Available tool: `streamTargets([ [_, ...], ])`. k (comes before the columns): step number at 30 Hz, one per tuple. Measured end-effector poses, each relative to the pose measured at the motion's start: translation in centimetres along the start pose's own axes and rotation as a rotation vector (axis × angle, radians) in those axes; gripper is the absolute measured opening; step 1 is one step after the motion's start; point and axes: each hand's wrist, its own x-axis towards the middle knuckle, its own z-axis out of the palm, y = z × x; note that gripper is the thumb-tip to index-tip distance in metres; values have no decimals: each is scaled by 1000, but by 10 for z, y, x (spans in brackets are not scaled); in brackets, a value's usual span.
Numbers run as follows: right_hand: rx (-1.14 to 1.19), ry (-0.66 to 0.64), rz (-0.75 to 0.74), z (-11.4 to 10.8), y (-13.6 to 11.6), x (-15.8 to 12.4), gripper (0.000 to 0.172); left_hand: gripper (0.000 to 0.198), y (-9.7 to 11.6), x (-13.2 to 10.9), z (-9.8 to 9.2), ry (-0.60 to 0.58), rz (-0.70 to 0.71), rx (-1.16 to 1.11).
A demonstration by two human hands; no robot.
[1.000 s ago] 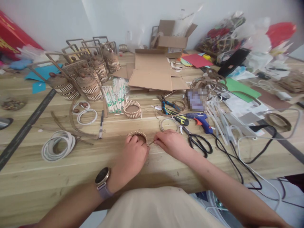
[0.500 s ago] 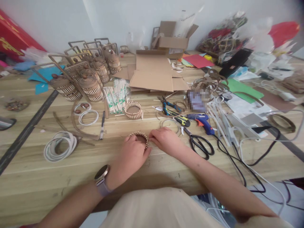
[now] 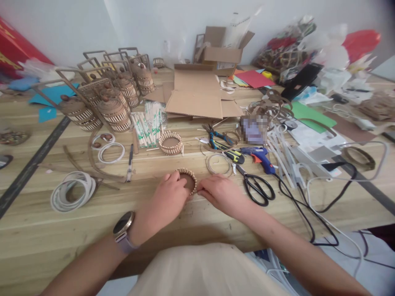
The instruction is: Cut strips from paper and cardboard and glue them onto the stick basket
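A small round basket (image 3: 193,176) with a brown base and a ring of short wooden sticks lies in front of me. My left hand (image 3: 166,197), wearing a watch, is closed on its near left side, partly hiding it. My right hand (image 3: 220,192) has its fingertips pinched together right beside the basket's right edge; what they hold, if anything, is hidden. A similar stick-ringed basket (image 3: 170,143) sits just beyond. To the right of my right hand are black-handled scissors (image 3: 258,190), and a blue glue gun (image 3: 261,157) lies behind them.
Several finished woven lanterns (image 3: 112,109) with handles stand at the back left. White strip coils (image 3: 73,191) lie on the left, near a pen (image 3: 130,162). Pliers (image 3: 217,139) and a utility knife (image 3: 233,156) are beyond my right hand. Cables (image 3: 304,216) trail at right; flattened cardboard (image 3: 194,92) lies behind.
My left hand has shifted slightly down, uncovering more of the basket's base and rim. The basket is turned or tilted a little. My right hand has moved slightly down, still at its right edge.
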Motion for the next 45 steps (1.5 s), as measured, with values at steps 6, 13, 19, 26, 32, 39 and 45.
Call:
streamTargets([
  [6,23,82,7,10,3,-6,12,14,5,4,4,31,-40,-7],
  [13,66,179,-60,18,7,-13,13,12,6,1,18,97,10,40],
  [19,118,212,-113,22,7,-19,9,14,-2,1,30,116,37,20],
  [26,91,230,-95,24,15,-13,9,20,-2,1,35,186,47,11],
  [32,49,274,-99,27,20,-6,12,25,-2,2,39,220,40,-45],
  [39,72,369,-108,35,22,-6,11,29,-2,2,44,260,37,-84],
  [45,153,437,-133,38,24,-13,16,28,-2,2,44,251,37,-73],
])
